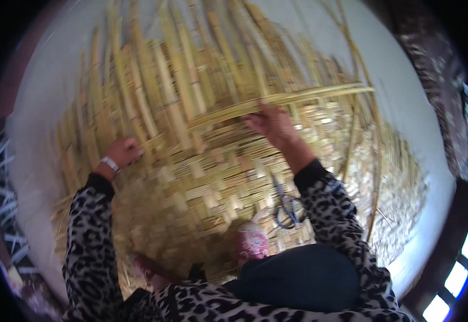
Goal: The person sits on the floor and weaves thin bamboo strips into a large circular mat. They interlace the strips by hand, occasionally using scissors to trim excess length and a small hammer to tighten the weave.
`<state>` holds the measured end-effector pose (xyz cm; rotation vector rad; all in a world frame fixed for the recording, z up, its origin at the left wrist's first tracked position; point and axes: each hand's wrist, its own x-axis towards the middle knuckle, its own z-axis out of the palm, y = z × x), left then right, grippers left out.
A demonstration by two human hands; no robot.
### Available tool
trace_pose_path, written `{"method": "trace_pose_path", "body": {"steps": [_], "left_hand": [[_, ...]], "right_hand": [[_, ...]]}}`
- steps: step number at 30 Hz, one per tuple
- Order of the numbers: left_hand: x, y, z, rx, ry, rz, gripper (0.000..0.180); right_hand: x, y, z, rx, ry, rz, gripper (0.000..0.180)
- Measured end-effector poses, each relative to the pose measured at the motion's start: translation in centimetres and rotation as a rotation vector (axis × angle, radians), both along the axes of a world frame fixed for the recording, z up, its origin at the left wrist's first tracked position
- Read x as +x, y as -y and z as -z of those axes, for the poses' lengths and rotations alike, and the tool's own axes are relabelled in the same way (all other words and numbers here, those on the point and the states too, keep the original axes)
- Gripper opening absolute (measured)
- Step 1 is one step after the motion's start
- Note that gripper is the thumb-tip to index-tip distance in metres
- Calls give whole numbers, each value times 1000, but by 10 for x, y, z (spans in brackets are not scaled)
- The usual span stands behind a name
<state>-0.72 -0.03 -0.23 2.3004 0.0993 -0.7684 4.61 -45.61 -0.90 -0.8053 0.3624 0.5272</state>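
Observation:
A large mat of woven bamboo strips (212, 185) lies beneath me, its unwoven strips (137, 80) fanning out toward the far side. Across these runs a long pale crosswise strip (320, 95), passing over some of the lengthwise strips and under others at its left part. My right hand (274, 126) is closed at the middle of this strip, fingertips on its near edge. At the strip's left end, my left hand (125, 152) is closed with its fingers curled, seemingly pinching it; motion blur softens the contact. Scissors (287, 212) with dark handles rest on the woven part near my right forearm.
My feet in red patterned footwear (252, 241) stand on the mat. Long thin canes (376, 150) lie along its right side. Pale floor (35, 139) surrounds the mat. A metal lattice (5, 198) stands at the far left, and a dark frame with bright openings (456, 279) at the lower right.

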Motion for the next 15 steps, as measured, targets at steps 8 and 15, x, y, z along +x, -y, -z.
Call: {"method": "trace_pose_path", "body": {"steps": [8,15], "left_hand": [[-20,1,-31,204,85,95,21],[-2,51,-47,598,194,437,23]], "right_hand": [[-17,-16,-6,-38,31,-19,23],[-5,5,-15,-98,76,-90,29]]}}
